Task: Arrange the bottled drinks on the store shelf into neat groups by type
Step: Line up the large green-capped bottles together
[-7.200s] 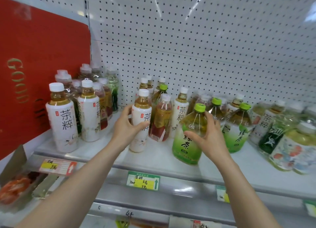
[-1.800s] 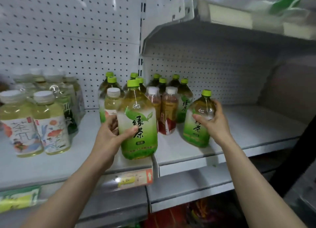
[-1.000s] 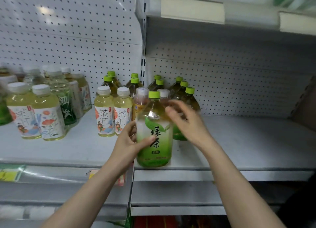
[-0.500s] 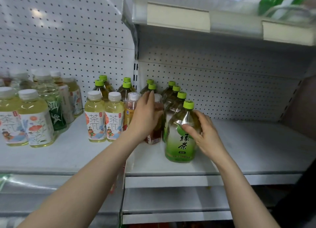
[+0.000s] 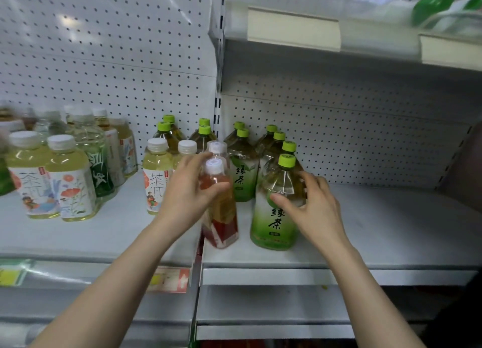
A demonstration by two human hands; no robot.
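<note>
My left hand (image 5: 187, 191) grips a white-capped bottle with a red label (image 5: 221, 217) by its neck. That bottle is tilted near the front of the shelf (image 5: 365, 243). Just to its right stands a large green tea bottle with a green cap (image 5: 273, 222). My right hand (image 5: 315, 206) holds its shoulder, thumb on the front and fingers round the back. Behind them stand several more green-capped tea bottles (image 5: 243, 170). A second white-capped bottle (image 5: 217, 148) is partly hidden behind my left hand.
Pale yellow tea bottles with white caps (image 5: 156, 175) stand left of my left hand, and a mixed cluster (image 5: 65, 180) stands further left. An upper shelf (image 5: 294, 29) overhangs on the right. Price tags (image 5: 169, 279) line the shelf's front edge. Bare shelf extends to the right.
My left hand has taken the red-labelled bottle from among the green ones and drawn it forward, tilted. My right hand stays on the front green tea bottle.
</note>
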